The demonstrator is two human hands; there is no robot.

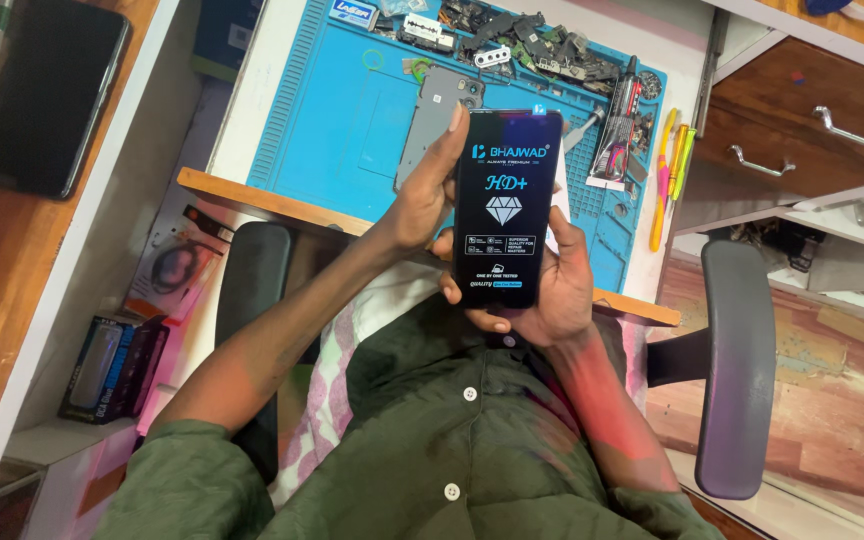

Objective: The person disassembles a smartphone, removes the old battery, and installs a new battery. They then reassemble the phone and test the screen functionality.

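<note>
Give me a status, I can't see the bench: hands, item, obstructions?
Left hand and right hand both grip black phone screen panel, upright above blue mat. Grey phone frame behind. Nothing blocking.

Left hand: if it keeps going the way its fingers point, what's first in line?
Probably the grey phone back housing on the blue work mat, just beyond the left hand gripping the black screen panel. Depth is unclear; it may pass above.

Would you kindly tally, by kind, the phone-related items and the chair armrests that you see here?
Black phone screen panel, held by the left hand and right hand: 1
Grey phone back frame on the blue mat: 1
Dark phone on the side shelf: 1
Chair armrests: 2
Total: 5
</note>
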